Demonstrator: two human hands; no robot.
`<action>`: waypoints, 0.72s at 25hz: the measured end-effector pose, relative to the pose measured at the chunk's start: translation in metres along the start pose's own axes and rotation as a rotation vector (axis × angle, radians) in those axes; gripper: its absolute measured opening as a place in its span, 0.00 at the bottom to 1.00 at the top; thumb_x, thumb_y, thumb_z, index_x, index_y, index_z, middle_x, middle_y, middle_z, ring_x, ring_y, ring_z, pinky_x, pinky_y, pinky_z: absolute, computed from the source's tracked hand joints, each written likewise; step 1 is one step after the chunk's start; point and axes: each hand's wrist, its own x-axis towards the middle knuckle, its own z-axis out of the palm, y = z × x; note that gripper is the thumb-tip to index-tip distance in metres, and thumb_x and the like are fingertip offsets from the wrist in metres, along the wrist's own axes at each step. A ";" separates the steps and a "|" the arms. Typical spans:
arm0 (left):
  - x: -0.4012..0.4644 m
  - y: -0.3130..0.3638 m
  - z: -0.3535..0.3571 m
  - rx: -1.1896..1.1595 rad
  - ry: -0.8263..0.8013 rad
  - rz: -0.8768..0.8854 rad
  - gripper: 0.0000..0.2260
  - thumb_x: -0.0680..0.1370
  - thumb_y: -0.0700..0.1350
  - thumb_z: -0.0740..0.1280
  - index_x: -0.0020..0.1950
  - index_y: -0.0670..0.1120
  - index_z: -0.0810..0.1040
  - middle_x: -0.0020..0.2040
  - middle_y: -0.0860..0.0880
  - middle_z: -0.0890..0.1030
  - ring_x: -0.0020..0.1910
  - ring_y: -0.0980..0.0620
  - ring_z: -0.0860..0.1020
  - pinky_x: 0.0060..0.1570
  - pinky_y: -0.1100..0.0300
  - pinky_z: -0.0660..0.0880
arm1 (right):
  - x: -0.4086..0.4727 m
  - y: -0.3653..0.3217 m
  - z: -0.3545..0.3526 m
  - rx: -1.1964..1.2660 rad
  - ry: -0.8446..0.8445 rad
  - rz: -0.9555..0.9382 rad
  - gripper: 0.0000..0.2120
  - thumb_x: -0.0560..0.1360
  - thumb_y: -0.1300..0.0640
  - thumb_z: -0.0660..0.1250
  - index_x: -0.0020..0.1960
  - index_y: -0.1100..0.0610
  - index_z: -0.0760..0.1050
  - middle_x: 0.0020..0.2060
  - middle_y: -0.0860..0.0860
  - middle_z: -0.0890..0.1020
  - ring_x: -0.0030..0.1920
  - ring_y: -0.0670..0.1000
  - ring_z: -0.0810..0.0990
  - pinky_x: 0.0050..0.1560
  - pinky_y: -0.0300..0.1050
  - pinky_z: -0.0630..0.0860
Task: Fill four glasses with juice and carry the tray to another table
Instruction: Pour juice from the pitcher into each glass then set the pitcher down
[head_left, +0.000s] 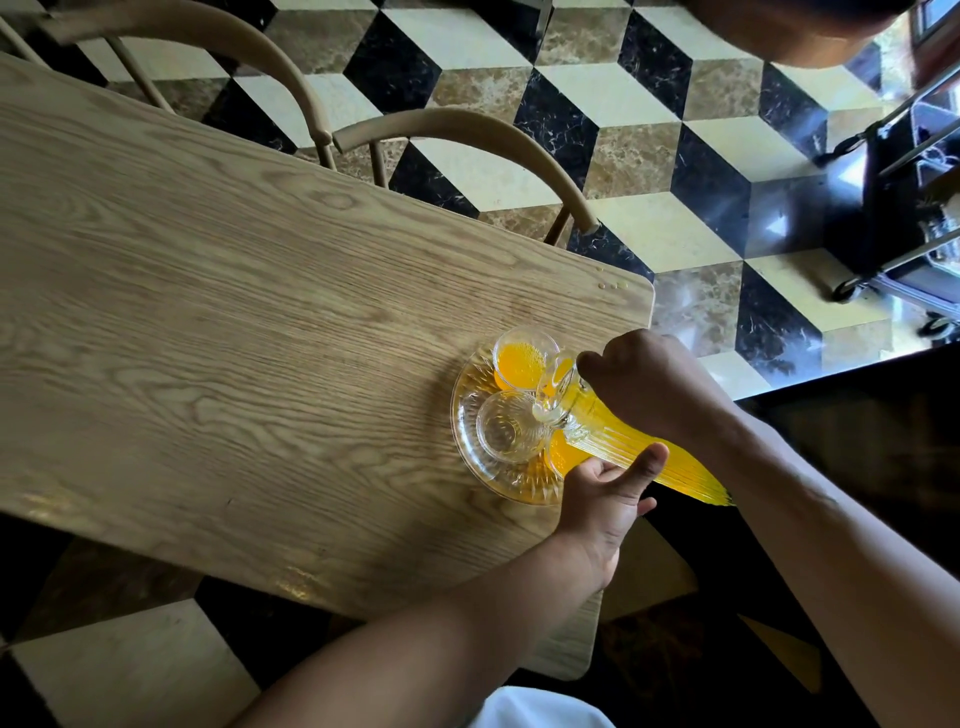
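Head view: right hand (644, 384) grips a tilted jug (613, 436), left hand (608, 493) cupped beneath; aim the spout over the empty glass (511, 428) at the tray's (467, 447) nine o'clock, tipping slowly.

The pitcher (623, 441) of juice hides much of the tray (467, 415): a filled glass (563, 453) beneath it shows only as a sliver of orange, and any fourth glass cannot be made out. The right hand (649, 384) covers the pitcher's handle, so the grip of its fingers (589, 361) cannot be judged. The left hand (608, 493) covers the tray's near rim and the pitcher's underside. The pitcher's base blurs against the dark at the counter (260, 312) edge. The counter runs out of the left edge. A black wheeled cart (893, 197) is cut off at the right, its contents unreadable. Both forearms leave at the bottom edge.
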 end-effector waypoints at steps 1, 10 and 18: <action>-0.001 -0.003 -0.001 -0.016 0.005 -0.005 0.45 0.47 0.70 0.83 0.48 0.44 0.69 0.47 0.43 0.70 0.48 0.50 0.72 0.43 0.61 0.81 | -0.002 -0.001 0.002 -0.005 -0.007 -0.007 0.23 0.78 0.46 0.61 0.30 0.59 0.69 0.28 0.57 0.74 0.35 0.63 0.75 0.30 0.44 0.65; -0.014 -0.016 -0.002 -0.184 -0.007 -0.090 0.38 0.49 0.63 0.87 0.45 0.44 0.72 0.49 0.41 0.75 0.51 0.48 0.77 0.43 0.55 0.82 | -0.014 -0.005 0.015 -0.077 -0.043 -0.027 0.24 0.79 0.45 0.61 0.34 0.63 0.72 0.29 0.58 0.75 0.29 0.57 0.68 0.30 0.44 0.67; -0.027 -0.010 -0.001 -0.202 -0.041 -0.132 0.24 0.66 0.54 0.84 0.47 0.42 0.75 0.50 0.44 0.81 0.57 0.44 0.82 0.47 0.53 0.83 | -0.016 -0.007 0.017 -0.118 -0.049 -0.024 0.23 0.78 0.45 0.60 0.33 0.61 0.68 0.27 0.55 0.70 0.27 0.56 0.66 0.30 0.43 0.66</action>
